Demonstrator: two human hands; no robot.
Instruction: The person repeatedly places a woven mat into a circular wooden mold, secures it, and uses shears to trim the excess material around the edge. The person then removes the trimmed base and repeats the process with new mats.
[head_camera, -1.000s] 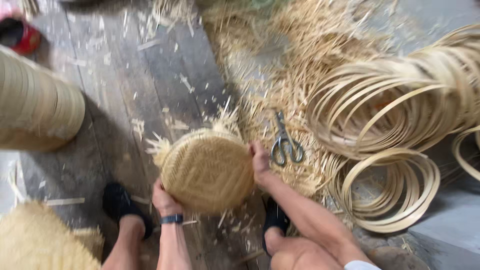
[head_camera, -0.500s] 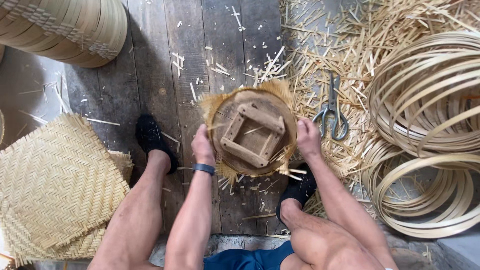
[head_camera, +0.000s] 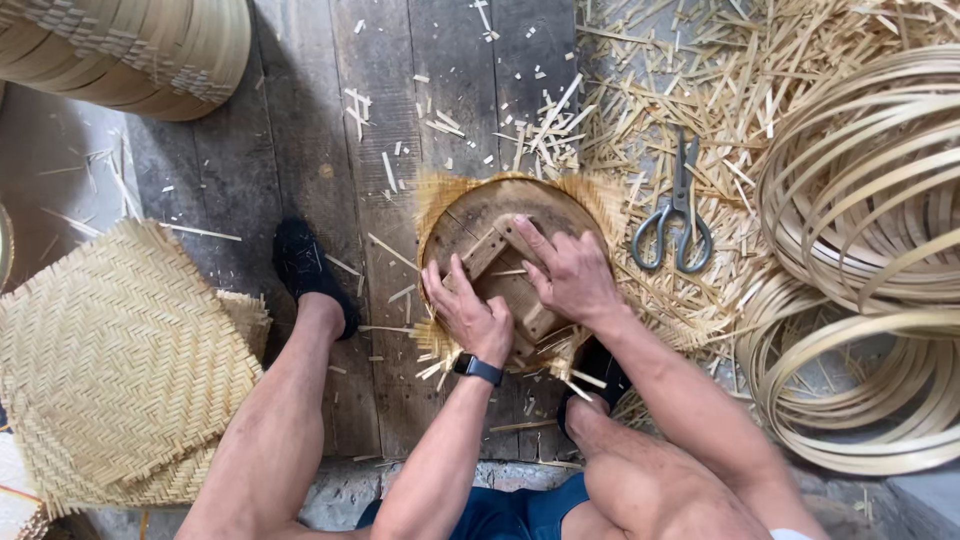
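Fingers (head_camera: 462, 290) of both your hands pressed flat and spread on the wooden mould (head_camera: 510, 275), pinning the woven basket (head_camera: 600, 200) beneath

Open plank floor (head_camera: 330, 130) beyond the round mould (head_camera: 470, 215), scissors (head_camera: 677, 215) close on its right, hoop coils (head_camera: 870, 200) farther right, woven mats (head_camera: 110, 360) left.

Grey scissors (head_camera: 676, 215) lie right of centre on a litter of pale bamboo offcuts (head_camera: 700, 90). Coiled bamboo hoops (head_camera: 870, 250) fill the right edge. Flat woven mats (head_camera: 110, 370) are stacked at lower left, and nested round baskets (head_camera: 140, 50) sit at upper left on the dark plank floor (head_camera: 300, 150).
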